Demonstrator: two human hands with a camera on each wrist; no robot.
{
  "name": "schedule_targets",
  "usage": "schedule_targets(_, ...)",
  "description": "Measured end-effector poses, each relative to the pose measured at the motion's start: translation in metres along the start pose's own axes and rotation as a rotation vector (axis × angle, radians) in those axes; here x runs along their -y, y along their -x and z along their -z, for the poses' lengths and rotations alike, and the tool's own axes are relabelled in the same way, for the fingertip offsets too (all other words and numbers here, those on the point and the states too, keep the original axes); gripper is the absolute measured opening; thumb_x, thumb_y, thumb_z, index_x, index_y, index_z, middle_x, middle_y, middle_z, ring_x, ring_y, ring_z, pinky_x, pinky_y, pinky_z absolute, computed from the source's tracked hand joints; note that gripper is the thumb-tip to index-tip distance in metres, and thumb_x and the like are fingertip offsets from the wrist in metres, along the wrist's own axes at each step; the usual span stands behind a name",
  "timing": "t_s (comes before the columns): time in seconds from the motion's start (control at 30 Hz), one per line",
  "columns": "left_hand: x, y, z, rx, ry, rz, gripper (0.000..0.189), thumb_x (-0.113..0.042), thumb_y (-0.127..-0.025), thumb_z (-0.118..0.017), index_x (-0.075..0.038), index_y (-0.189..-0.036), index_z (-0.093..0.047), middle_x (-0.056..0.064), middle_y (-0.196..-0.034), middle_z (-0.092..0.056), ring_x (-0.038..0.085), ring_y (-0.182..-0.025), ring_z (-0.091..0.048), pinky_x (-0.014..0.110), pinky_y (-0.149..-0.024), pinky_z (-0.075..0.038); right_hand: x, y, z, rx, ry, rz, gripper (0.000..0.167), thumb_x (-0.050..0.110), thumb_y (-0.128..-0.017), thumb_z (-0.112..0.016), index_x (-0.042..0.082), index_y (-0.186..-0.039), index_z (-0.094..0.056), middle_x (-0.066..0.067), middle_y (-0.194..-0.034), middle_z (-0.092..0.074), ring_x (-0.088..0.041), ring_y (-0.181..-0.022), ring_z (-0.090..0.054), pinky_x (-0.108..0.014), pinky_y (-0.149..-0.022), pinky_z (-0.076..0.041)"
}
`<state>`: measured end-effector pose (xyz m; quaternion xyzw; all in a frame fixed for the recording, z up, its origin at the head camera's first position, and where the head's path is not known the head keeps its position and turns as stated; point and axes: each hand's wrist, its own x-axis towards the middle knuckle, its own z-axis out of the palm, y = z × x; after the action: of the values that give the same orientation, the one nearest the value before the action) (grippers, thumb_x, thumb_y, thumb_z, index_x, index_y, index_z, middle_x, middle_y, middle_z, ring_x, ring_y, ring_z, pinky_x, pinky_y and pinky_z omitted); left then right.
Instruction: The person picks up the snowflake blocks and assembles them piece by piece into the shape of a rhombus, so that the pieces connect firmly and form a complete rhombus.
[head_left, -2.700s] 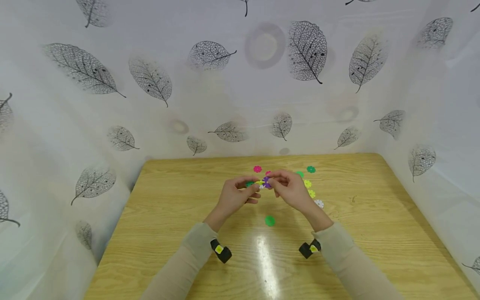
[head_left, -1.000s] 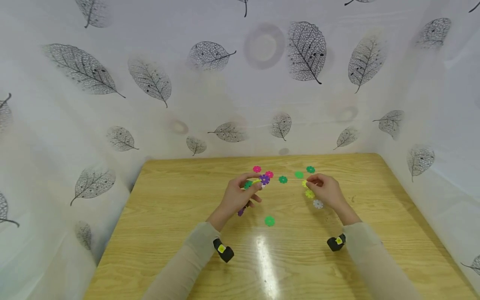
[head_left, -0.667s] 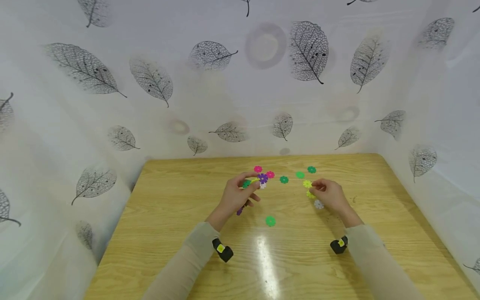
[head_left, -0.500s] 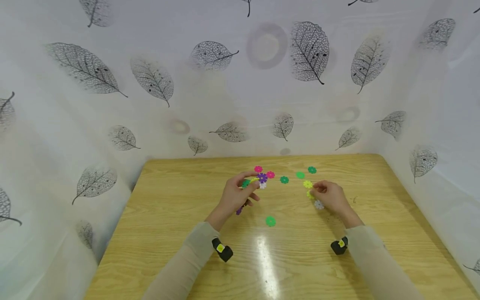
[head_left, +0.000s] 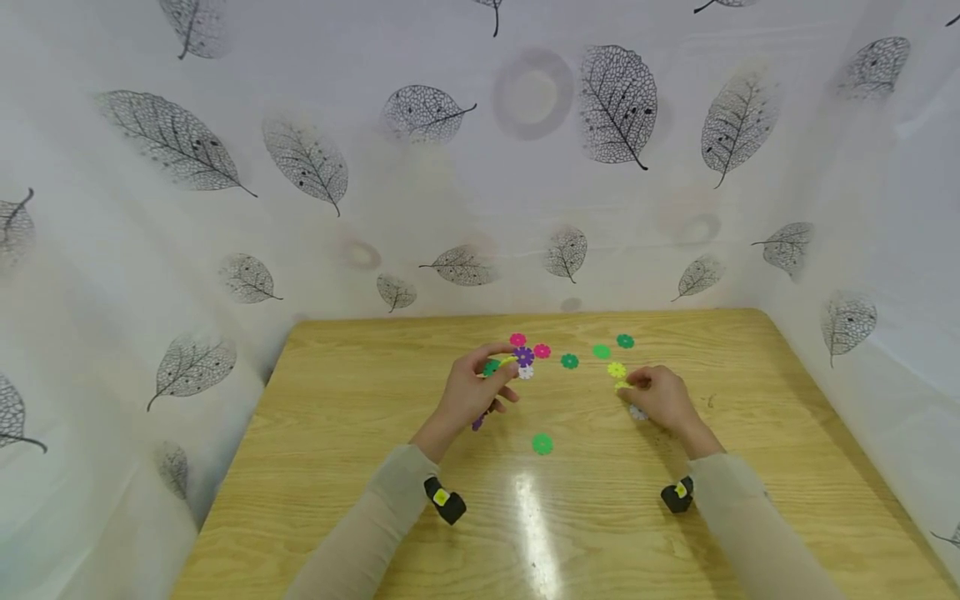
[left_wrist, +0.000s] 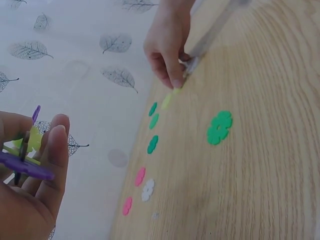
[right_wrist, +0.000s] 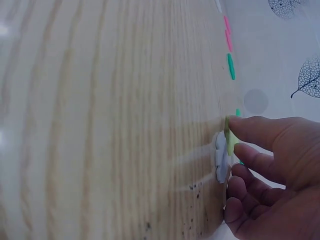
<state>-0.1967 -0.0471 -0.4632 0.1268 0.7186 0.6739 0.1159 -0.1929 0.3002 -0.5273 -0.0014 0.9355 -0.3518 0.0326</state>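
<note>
My left hand (head_left: 472,392) holds a joined cluster of notched flower-shaped plastic discs above the table. A purple disc (head_left: 523,357) shows at its fingertips, with yellow and dark green ones beside it. In the left wrist view a purple disc (left_wrist: 27,166) and a yellow disc (left_wrist: 35,139) stand at angles to each other, partly covered by the fingers. On the right, my right hand (head_left: 663,400) reaches down to the table, thumb and forefinger pinching the edge of a yellow disc (head_left: 622,386). A white disc (right_wrist: 220,157) lies right by those fingers, partly hidden in the head view.
Loose discs lie across the wooden table (head_left: 337,500): pink (head_left: 542,352), dark green (head_left: 569,361), light green (head_left: 602,352), another yellow (head_left: 617,369) and a nearer green one (head_left: 542,444). A leaf-print curtain (head_left: 465,183) surrounds the back and sides.
The right hand has left the cluster, gone right, and slid slightly nearer over the lower yellow disc. The left hand keeps the cluster, almost still. A dark green disc on the table has become visible.
</note>
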Motion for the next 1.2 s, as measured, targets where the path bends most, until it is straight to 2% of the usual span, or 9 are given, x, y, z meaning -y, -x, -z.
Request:
schedule_targets(0.13, 0.000, 0.000, 0.000, -0.002, 0.003, 0.000, 0.040, -0.017, -0.106, -0.066, -0.009, -0.144, -0.062, 0.021, -0.111, -0.074, 0.013, -0.068, -0.076, 0.026, -0.055, -0.062, 0.000, 0.000, -0.001, -0.006, 0.008, 0.009, 0.035, 0.021, -0.097, -0.076, -0.008, -0.116, -0.069, -0.027, -0.114, -0.067, -0.038, -0.103, -0.065, -0.052, -0.088, -0.058)
schedule_targets(0.33, -0.001, 0.001, 0.000, -0.007, 0.009, 0.018, 0.038, -0.020, -0.105, -0.067, -0.014, -0.143, -0.064, 0.015, -0.108, -0.075, 0.013, -0.068, -0.076, 0.029, -0.056, -0.064, -0.002, 0.000, 0.000, -0.009, -0.006, 0.025, 0.027, 0.016, -0.099, -0.074, -0.005, -0.114, -0.066, -0.019, -0.102, -0.071, -0.028, -0.092, -0.066, -0.036, -0.075, -0.055)
schedule_targets(0.47, -0.002, 0.001, 0.001, -0.010, 0.003, 0.022, 0.039, -0.021, -0.105, -0.068, -0.014, -0.143, -0.064, 0.017, -0.110, -0.075, 0.014, -0.069, -0.077, 0.032, -0.058, -0.065, -0.002, -0.002, 0.002, -0.013, -0.034, 0.021, 0.023, 0.015, -0.102, -0.070, -0.005, -0.113, -0.069, -0.019, -0.103, -0.074, -0.028, -0.092, -0.069, -0.031, -0.073, -0.056)
schedule_targets(0.63, -0.002, 0.001, 0.002, -0.014, -0.001, 0.016, 0.040, -0.021, -0.106, -0.067, -0.012, -0.145, -0.063, 0.022, -0.114, -0.075, 0.010, -0.067, -0.075, 0.027, -0.056, -0.063, 0.011, -0.001, 0.007, -0.012, -0.068, 0.010, 0.024, 0.018, -0.105, -0.066, -0.003, -0.115, -0.071, -0.019, -0.109, -0.075, -0.028, -0.097, -0.070, -0.031, -0.079, -0.057)
schedule_targets(0.8, -0.001, 0.001, 0.002, -0.023, -0.012, 0.010, 0.040, -0.020, -0.105, -0.068, -0.011, -0.144, -0.063, 0.021, -0.113, -0.076, 0.013, -0.068, -0.076, 0.027, -0.056, -0.063, 0.028, -0.002, 0.009, -0.028, -0.082, 0.076, 0.021, 0.018, -0.105, -0.066, -0.001, -0.113, -0.070, -0.017, -0.101, -0.074, -0.020, -0.085, -0.066, -0.028, -0.072, -0.054)
schedule_targets(0.93, -0.001, 0.001, 0.003, -0.028, -0.025, 0.012, 0.038, -0.020, -0.105, -0.068, -0.013, -0.142, -0.065, 0.020, -0.112, -0.076, 0.029, -0.074, -0.079, 0.039, -0.060, -0.067, 0.040, -0.003, 0.008, -0.012, -0.154, 0.120, 0.018, 0.015, -0.106, -0.065, -0.001, -0.112, -0.067, -0.022, -0.093, -0.072, -0.026, -0.073, -0.066, -0.026, -0.060, -0.053)
schedule_targets(1.03, -0.002, 0.002, 0.003, -0.024, -0.030, 0.012, 0.037, -0.021, -0.105, -0.068, -0.016, -0.141, -0.066, 0.020, -0.113, -0.076, 0.038, -0.078, -0.079, 0.052, -0.065, -0.067, 0.047, -0.004, 0.006, 0.000, -0.203, 0.150, 0.017, 0.013, -0.106, -0.064, -0.003, -0.112, -0.065, -0.025, -0.093, -0.071, -0.034, -0.075, -0.068, -0.027, -0.059, -0.056)
schedule_targets(1.1, -0.004, 0.002, 0.004, -0.022, -0.032, 0.013, 0.037, -0.021, -0.105, -0.068, -0.016, -0.142, -0.066, 0.020, -0.113, -0.076, 0.037, -0.078, -0.079, 0.057, -0.067, -0.066, 0.053, -0.005, 0.005, -0.004, -0.214, 0.168, 0.016, 0.013, -0.107, -0.064, -0.002, -0.113, -0.065, -0.023, -0.095, -0.071, -0.034, -0.076, -0.069, -0.031, -0.062, -0.059)
schedule_targets(1.2, -0.005, 0.003, 0.004, -0.018, -0.035, 0.009, 0.038, -0.021, -0.105, -0.068, -0.015, -0.142, -0.065, 0.021, -0.113, -0.076, 0.031, -0.076, -0.079, 0.054, -0.066, -0.067, 0.061, -0.006, 0.004, -0.011, -0.246, 0.198, 0.016, 0.010, -0.106, -0.064, -0.003, -0.115, -0.065, -0.020, -0.098, -0.071, -0.034, -0.080, -0.071, -0.036, -0.067, -0.062)
